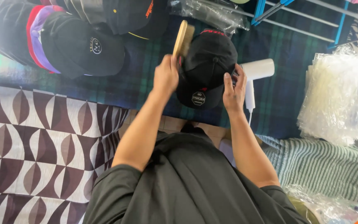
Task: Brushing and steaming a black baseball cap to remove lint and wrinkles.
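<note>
My left hand [166, 76] is closed round the handle of a wooden brush [183, 38], its head standing against the upper left side of the black cap [206, 66]; my right hand [234, 89] is clamped on the cap's right edge, fingers curled over the rim, holding it up above the dark plaid cloth [146, 79]; just right of the cap, partly behind my right hand, lies a white handheld steamer [257, 71]; well left of the cap sits a stack of dark caps [63, 41]; far right of it, a pile of clear plastic bags [340, 95].
</note>
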